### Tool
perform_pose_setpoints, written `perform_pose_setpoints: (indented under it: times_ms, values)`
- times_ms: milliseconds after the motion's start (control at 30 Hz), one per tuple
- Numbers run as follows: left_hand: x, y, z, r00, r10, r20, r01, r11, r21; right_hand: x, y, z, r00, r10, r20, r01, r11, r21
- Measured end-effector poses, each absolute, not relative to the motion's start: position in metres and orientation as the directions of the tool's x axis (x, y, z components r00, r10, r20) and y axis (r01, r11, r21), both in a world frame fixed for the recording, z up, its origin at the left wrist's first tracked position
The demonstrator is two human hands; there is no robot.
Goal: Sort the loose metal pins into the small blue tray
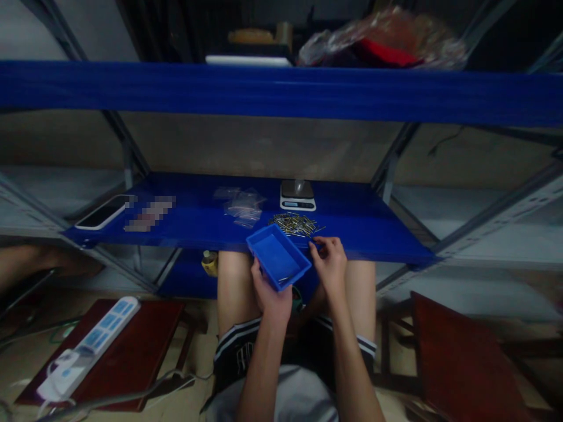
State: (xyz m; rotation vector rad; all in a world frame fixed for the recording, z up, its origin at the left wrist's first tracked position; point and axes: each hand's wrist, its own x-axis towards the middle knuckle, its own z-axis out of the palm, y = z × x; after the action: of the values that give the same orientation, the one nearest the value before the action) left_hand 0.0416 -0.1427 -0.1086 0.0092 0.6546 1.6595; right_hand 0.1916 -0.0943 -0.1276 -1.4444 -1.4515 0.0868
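My left hand (273, 300) is closed around the near corner of a small blue plastic bin (273, 251), which it holds tilted over my lap. A few thin metal pieces lie in the bin's near corner. Right of the bin, my right hand (332, 261) has thumb and fingers drawn together at the shelf's front edge; whatever is between them is too small and dark to make out. Just beyond both hands lies a pile of short, thin metal pieces (294, 224), silver and brass-coloured, perhaps screws or pins. Behind the pile stands a digital scale (298, 204) with a small clear item on its pan.
Clear plastic bags (244, 208) lie left of the scale on the blue shelf (197, 228). A phone (105, 212) rests at the shelf's left end. Above runs another shelf's blue beam (281, 91). Wooden stools flank me; the left one carries a power strip (90, 349).
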Motion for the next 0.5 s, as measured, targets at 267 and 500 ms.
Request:
perform_pose_setpoints:
  times_ms: [267,500]
  values:
    - [0.043,-0.144,-0.098,-0.194,0.893,-0.405,-0.935,-0.044,0.351,0.177,-0.098,-0.130,0.363,0.718,0.594,0.659,0.253,-0.708]
    - [0.000,-0.136,-0.104,-0.252,0.893,-0.372,-0.928,-0.115,0.355,0.190,-0.094,-0.127,0.455,0.745,0.488,0.448,0.282,-0.848]
